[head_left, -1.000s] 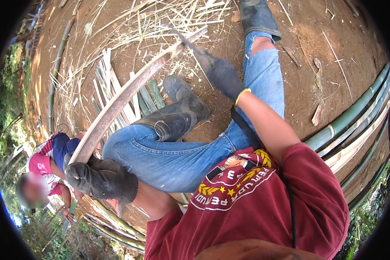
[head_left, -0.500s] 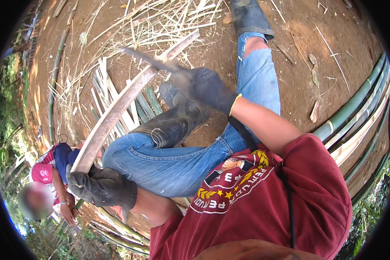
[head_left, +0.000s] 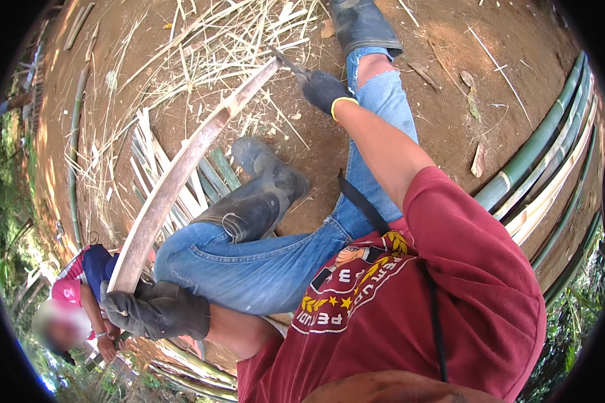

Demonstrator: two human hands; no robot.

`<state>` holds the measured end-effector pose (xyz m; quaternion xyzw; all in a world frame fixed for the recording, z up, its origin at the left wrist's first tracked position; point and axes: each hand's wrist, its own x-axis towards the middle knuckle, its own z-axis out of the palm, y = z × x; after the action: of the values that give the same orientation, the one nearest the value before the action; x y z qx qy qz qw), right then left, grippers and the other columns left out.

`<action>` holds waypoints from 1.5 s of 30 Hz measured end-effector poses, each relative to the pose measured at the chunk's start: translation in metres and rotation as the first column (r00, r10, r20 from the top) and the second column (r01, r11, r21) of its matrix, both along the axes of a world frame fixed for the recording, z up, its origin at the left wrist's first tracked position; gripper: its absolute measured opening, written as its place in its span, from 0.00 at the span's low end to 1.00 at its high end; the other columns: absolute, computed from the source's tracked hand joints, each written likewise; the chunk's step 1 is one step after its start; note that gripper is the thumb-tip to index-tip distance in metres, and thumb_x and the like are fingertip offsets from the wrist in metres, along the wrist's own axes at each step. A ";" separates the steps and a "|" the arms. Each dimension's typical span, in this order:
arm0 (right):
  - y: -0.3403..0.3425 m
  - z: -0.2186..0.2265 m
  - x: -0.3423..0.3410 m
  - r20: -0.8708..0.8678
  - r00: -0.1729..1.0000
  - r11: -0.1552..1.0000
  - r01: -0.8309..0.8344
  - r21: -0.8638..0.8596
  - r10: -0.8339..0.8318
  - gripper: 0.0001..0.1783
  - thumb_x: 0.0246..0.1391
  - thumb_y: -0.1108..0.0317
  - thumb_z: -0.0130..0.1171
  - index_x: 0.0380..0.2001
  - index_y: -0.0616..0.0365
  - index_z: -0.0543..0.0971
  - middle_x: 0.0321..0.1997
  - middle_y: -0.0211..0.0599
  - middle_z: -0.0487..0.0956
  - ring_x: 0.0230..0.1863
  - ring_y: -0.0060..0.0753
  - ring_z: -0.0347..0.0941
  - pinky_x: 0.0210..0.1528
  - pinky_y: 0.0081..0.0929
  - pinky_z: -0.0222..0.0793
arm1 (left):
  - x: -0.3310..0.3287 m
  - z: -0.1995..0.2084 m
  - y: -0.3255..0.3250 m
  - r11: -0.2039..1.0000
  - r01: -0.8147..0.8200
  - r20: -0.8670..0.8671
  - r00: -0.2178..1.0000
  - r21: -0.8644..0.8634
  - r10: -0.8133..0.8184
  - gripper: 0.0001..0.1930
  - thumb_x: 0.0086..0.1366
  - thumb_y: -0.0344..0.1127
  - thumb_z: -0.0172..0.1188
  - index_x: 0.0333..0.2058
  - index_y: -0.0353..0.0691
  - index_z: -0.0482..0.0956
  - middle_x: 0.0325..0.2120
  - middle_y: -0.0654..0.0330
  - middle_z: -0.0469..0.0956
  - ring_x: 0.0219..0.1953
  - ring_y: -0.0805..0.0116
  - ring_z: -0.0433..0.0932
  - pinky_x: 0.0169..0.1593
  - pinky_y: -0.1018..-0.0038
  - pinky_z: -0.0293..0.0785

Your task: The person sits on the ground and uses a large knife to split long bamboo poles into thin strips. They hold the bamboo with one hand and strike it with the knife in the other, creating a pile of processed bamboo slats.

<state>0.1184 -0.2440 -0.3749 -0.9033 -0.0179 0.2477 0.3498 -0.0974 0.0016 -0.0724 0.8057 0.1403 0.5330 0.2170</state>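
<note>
A long split-bamboo strip (head_left: 175, 181) slants from lower left up to the far middle, its pale inner face showing and a notch-like patch near its far end. My left hand (head_left: 156, 310), in a dark glove, is closed around the strip's near end. Beyond my bent knee, my right hand (head_left: 324, 91), gloved in black with a yellow cuff, grips a knife (head_left: 288, 63). The dark blade lies at the far tip of the strip; whether it touches is hard to tell. Its handle is mostly hidden in the glove.
Thin bamboo shavings (head_left: 249, 33) litter the dirt at the far side. Cut bamboo slats (head_left: 161, 158) lie beyond the strip, near my boot (head_left: 255, 201). Green bamboo poles (head_left: 528, 154) lie at the right. Another person (head_left: 81, 289) sits at the lower left.
My right hand has moved away from me along the strip, carrying the knife from the strip's upper part to its far tip. My left hand keeps its hold on the near end.
</note>
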 end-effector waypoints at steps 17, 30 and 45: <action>0.020 -0.002 -0.001 -0.540 0.782 0.300 0.620 0.725 -0.311 0.20 0.65 0.51 0.49 0.43 0.58 0.74 0.24 0.35 0.75 0.22 0.30 0.75 0.25 0.31 0.74 | -0.002 0.017 0.047 0.868 0.248 0.030 0.965 -0.430 -0.261 0.16 0.69 0.34 0.52 0.51 0.31 0.72 0.46 0.46 0.75 0.46 0.56 0.78 0.46 0.66 0.81; 0.053 -0.058 0.012 -0.484 0.867 0.758 0.393 0.521 -0.118 0.21 0.64 0.54 0.47 0.37 0.62 0.78 0.20 0.36 0.77 0.19 0.37 0.76 0.26 0.38 0.74 | -0.013 -0.003 0.097 0.994 -0.018 -0.351 0.936 -0.107 -0.021 0.13 0.72 0.33 0.49 0.48 0.28 0.73 0.44 0.51 0.76 0.47 0.64 0.78 0.47 0.71 0.82; 0.091 -0.042 0.013 -0.448 0.886 0.717 0.390 0.578 -0.121 0.29 0.62 0.46 0.49 0.29 0.67 0.77 0.17 0.40 0.76 0.16 0.36 0.75 0.24 0.33 0.73 | -0.026 -0.002 0.119 0.954 -0.169 -0.384 0.887 0.249 0.257 0.19 0.61 0.28 0.64 0.49 0.26 0.72 0.48 0.43 0.75 0.51 0.51 0.78 0.48 0.65 0.81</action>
<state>0.1311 -0.1531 -0.4168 -0.6513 0.0921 0.3431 0.6705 -0.1232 0.1205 -0.0748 0.8976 0.2141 0.3836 0.0369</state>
